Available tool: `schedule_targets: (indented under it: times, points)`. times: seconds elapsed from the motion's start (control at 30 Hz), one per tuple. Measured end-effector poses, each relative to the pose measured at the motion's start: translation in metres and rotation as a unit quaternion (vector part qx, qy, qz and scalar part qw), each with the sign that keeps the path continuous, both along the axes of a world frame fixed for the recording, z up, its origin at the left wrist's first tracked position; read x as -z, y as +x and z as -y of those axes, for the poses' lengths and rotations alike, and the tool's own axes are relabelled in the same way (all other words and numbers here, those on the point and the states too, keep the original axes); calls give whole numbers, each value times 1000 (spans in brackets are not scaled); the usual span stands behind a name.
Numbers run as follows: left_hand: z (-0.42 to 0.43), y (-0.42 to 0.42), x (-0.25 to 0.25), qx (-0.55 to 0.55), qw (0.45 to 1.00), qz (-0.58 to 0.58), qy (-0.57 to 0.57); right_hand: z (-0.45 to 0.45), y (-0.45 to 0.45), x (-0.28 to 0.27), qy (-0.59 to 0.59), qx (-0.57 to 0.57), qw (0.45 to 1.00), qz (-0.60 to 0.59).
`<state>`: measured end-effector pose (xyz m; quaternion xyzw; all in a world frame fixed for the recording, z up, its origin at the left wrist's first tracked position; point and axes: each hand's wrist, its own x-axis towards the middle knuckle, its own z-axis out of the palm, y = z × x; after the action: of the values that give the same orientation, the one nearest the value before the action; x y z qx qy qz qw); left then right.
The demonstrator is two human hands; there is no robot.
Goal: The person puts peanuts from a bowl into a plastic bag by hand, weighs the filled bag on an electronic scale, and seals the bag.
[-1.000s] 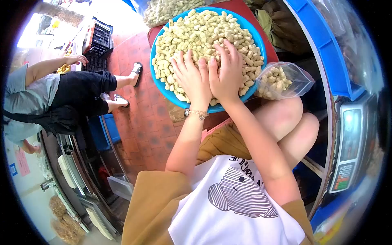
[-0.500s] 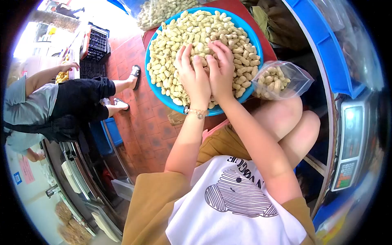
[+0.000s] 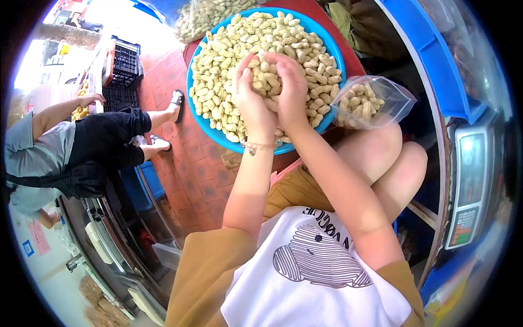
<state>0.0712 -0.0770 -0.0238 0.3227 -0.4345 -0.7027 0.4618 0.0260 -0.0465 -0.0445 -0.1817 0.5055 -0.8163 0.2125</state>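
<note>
On the red tabletop (image 3: 352,61) sits a blue basin (image 3: 342,52), the landmark, full of peanuts (image 3: 223,60); red floor tiles (image 3: 190,163) lie left of the basin, a clear bag (image 3: 370,103) of peanuts right of it. Inside the basin, the left hand (image 3: 291,90) and right hand (image 3: 253,103) cup peanuts between them, fingers curved, the two sets apart

Bare left hand (image 3: 253,102) and bare right hand (image 3: 292,94) cupped, palms turned inward, fingers curved; heels close together. Left forearm (image 3: 249,182) and right forearm (image 3: 335,171) extend forward, converging at wrists.
</note>
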Motion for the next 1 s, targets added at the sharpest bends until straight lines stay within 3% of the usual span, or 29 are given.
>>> schedule_targets:
  times: [0.07, 0.1, 0.23, 0.37, 0.6, 0.8, 1.0]
  points:
    - [5, 1, 12, -14, 994, -101, 48, 8, -2, -2, -88, -24, 979, 183]
    - [5, 1, 9, -40, 988, -125, 78, 10, -1, -7, -114, -25, 969, 219]
    - [10, 2, 1, -70, 935, -273, 215, 10, -1, -17, -128, -63, 959, 245]
    - [18, 4, 14, -74, 917, -293, 262, 12, 5, -25, -143, -54, 952, 267]
    - [15, 5, 8, -50, 922, -298, 242, 11, 7, -26, -155, -85, 950, 258]
    - [12, 10, 10, -33, 923, -313, 221, 5, 4, -20, -196, -88, 908, 359]
    - [4, 6, -3, -35, 931, -293, 213, 3, 4, -18, -146, -75, 951, 263]
